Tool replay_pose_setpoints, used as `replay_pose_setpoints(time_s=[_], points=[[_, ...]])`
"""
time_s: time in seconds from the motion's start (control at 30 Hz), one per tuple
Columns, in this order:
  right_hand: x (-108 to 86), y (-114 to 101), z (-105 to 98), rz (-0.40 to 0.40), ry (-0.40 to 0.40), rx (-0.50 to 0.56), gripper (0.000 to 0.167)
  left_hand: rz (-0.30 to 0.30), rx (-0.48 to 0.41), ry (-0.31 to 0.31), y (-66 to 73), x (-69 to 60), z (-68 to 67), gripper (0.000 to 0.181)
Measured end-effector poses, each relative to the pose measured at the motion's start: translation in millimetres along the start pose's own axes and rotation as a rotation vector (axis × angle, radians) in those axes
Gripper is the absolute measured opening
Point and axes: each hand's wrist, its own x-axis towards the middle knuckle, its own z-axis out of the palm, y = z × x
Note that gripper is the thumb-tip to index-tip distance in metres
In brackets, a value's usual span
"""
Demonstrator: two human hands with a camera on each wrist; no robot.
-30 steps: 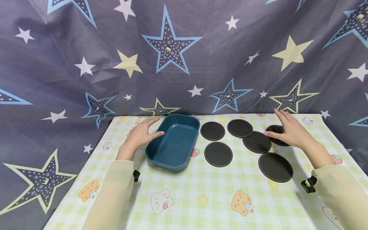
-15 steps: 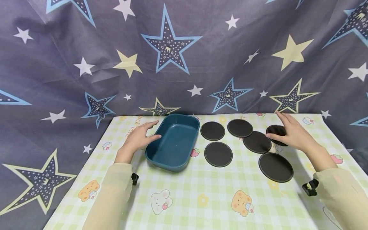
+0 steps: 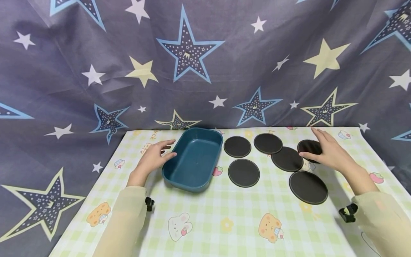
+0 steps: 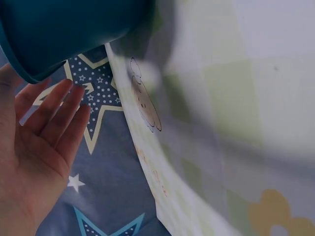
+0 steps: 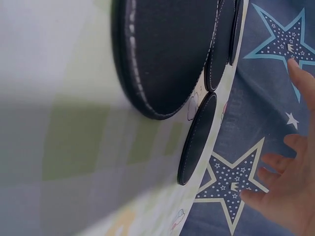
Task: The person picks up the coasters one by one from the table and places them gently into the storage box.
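A teal rectangular plastic tub (image 3: pixel 188 188) stands left of the middle of the table, with nothing inside. My left hand (image 3: pixel 153 157) hovers by its left rim, fingers relaxed and spread; in the left wrist view the tub's wall (image 4: pixel 74 29) is just above the fingers. Whether they touch it I cannot tell. Several black round coasters with stitched edges lie to the right, among them a near right coaster (image 3: pixel 308 187) and a middle coaster (image 3: pixel 287 159). My right hand (image 3: pixel 330 153) hovers above the far right coaster (image 3: pixel 309 147), partly covering it, and holds nothing.
A checked, cartoon-printed cloth (image 3: pixel 224 225) covers the table. Behind it hangs a dark grey star-patterned curtain (image 3: pixel 218 78). Two more coasters lie just right of the tub, a far coaster (image 3: pixel 237 146) and a nearer coaster (image 3: pixel 243 173).
My left hand has drawn back slightly to the left and toward me, off the tub's rim. The right hand has shifted a little toward me and right. Tub and coasters have stayed put.
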Motion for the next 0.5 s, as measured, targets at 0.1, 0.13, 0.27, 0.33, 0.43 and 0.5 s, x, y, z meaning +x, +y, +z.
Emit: replay_pose_setpoints(time_s=[0.1,0.13,0.27,0.33,0.43,0.5], points=[[-2.7,2,2,0.009,-0.003,0.011,0.111,-0.011,-0.041,0.012,-1.7,-1.1,1.4,0.054],[-3.8,3,3,0.012,-0.005,0.012,0.111,-0.015,-0.053,0.014,-2.3,-1.3,1.9,0.053],[-9.2,7,6,0.019,-0.007,0.022,0.112,-0.033,-0.076,0.02,-4.3,-2.4,2.7,0.05],[-11.9,9,7,0.017,-0.002,0.031,0.111,-0.035,-0.083,0.02,-4.6,-3.2,2.3,0.049],[-15.3,11,9,0.022,-0.002,0.043,0.111,-0.043,-0.09,0.019,-5.3,-3.8,2.0,0.048],[-17.2,12,9,0.026,-0.002,0.052,0.111,-0.048,-0.091,0.018,-6.2,-4.1,2.0,0.048]])
